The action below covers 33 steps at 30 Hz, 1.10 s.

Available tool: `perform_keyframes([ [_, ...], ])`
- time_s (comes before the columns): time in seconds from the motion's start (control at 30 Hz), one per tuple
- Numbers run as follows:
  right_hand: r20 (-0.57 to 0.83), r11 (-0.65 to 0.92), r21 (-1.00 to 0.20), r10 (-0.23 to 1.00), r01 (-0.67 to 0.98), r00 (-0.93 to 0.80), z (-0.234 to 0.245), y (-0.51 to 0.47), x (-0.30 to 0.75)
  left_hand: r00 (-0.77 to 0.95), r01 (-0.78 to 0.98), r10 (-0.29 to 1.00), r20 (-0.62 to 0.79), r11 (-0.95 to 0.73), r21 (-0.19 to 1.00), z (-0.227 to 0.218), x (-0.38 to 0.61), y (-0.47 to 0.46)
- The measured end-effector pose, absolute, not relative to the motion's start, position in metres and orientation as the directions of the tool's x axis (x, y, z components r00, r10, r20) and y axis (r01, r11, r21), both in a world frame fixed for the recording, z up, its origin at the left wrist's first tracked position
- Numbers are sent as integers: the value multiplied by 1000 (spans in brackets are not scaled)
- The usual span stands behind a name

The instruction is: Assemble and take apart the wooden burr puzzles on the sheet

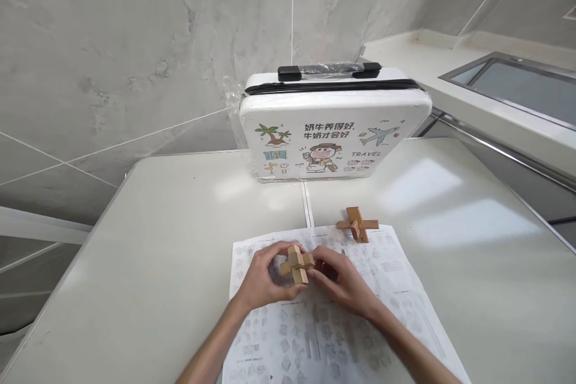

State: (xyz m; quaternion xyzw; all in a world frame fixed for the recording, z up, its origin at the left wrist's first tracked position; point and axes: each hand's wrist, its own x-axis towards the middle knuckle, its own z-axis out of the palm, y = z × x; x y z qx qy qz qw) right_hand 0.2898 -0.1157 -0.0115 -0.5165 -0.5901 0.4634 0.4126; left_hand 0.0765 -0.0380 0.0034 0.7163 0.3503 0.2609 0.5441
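Observation:
A light wooden burr puzzle (296,263) made of crossed, interlocking bars is held above a printed paper sheet (315,336). My left hand (265,276) curves around it, with the thumb at its lower end and the fingers at its upper end. From the other side, my right hand (342,279) pinches the puzzle's right bar between thumb and fingers. A second, darker wooden cross-shaped puzzle (357,225) lies at the sheet's far edge, apart from both hands.
Behind the sheet a white suitcase (335,132) with cartoon prints and a black handle stands on the pale table (157,252), partly wrapped in clear plastic. A grey marbled wall (135,42) rises behind. To the right runs a white counter (405,57) with a metal-framed sink (517,81).

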Motion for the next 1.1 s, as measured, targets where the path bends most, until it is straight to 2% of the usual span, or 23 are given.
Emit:
perform_keyframes([
  [0.27, -29, -22, -993, 998, 113, -59, -26, -118, 287, 614, 228, 788, -48, -119, 967, -2, 76, -41],
  [0.4, -1, 5, -993, 999, 118, -51, -26, -118, 287, 629, 327, 777, -23, -237, 915, -6, 74, -41],
  [0.57, 43, 39, -981, 999, 188, 18, -27, -117, 287, 658, 333, 728, 195, -513, 791, -10, 71, -34],
  [0.67, 42, 34, -983, 998, 178, 40, -28, -117, 287, 661, 394, 706, 254, -615, 683, -9, 69, -29],
  [0.87, 35, 26, -984, 998, 177, 43, -27, -117, 287, 650, 509, 714, 261, -664, 548, -11, 67, -28],
  [1.1, 20, 5, -983, 997, 184, 81, -28, -117, 286, 656, 488, 707, 264, -664, 566, -8, 64, -32],
])
